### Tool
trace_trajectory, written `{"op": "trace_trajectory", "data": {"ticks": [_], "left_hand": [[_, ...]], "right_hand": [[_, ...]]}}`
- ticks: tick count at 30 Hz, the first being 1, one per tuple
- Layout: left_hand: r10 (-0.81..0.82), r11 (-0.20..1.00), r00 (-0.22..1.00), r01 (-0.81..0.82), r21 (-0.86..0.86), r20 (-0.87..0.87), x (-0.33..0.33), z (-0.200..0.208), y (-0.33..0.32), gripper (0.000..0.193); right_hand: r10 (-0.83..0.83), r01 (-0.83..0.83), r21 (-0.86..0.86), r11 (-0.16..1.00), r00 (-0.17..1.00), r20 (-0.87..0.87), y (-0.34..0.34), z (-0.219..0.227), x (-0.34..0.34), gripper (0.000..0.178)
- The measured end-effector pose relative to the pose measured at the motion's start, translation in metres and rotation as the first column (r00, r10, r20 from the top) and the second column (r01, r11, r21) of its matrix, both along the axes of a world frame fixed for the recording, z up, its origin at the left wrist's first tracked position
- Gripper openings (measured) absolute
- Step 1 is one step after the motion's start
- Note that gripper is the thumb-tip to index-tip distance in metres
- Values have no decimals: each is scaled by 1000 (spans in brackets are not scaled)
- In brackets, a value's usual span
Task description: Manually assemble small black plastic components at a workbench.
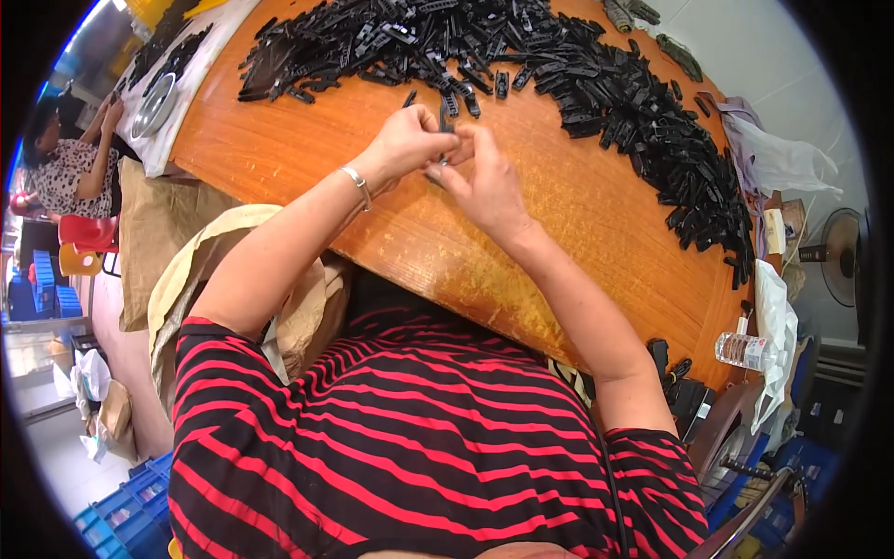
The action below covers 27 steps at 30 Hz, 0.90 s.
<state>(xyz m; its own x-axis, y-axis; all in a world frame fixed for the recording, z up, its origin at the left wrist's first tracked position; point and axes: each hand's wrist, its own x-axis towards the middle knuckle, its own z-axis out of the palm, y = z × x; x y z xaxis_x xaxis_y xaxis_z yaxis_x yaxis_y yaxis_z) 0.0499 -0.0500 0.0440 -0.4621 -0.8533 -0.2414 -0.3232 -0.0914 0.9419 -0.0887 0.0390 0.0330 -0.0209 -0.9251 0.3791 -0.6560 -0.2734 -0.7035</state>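
Over the wooden table [419, 224] my two hands meet, fingertips close together. Between them is a small black plastic part [445, 117], narrow and held roughly upright. My left hand [414, 142], with a silver bracelet on its wrist, pinches this part. The fingers of my right hand [484, 182] are bent in a pinch beside it; a small dark bit shows near the thumb, too small to name. Just beyond my hands spreads a large heap of similar black plastic parts [400, 42], curving along the table's far and right sides.
A clear plastic bottle [745, 351] lies near the table's right edge. An open brown sack [219, 242] is at my left, by the table edge. Another person [74, 163] sits at a white-covered table with a round metal tray [155, 105]. A fan [838, 256] stands at right.
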Motion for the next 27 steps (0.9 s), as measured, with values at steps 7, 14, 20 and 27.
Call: {"op": "trace_trajectory", "data": {"ticks": [7,14,20,27], "left_hand": [[66,985,974,-29,172,-216,2,20,15,26],[4,990,988,17,137,-155,19,-3,2,25],[-174,984,983,172,43,63,18,-15,5,20],[-100,995,987,101,2,123,14,-29,6,19]], "right_hand": [[-52,-21,192,981,930,364,-3,11,-9,25],[-91,-219,439,872,806,584,7,1,-25,20],[-197,-154,600,785,856,477,10,-7,-27,18],[-194,-133,612,780,878,438,7,-18,-25,19]]}}
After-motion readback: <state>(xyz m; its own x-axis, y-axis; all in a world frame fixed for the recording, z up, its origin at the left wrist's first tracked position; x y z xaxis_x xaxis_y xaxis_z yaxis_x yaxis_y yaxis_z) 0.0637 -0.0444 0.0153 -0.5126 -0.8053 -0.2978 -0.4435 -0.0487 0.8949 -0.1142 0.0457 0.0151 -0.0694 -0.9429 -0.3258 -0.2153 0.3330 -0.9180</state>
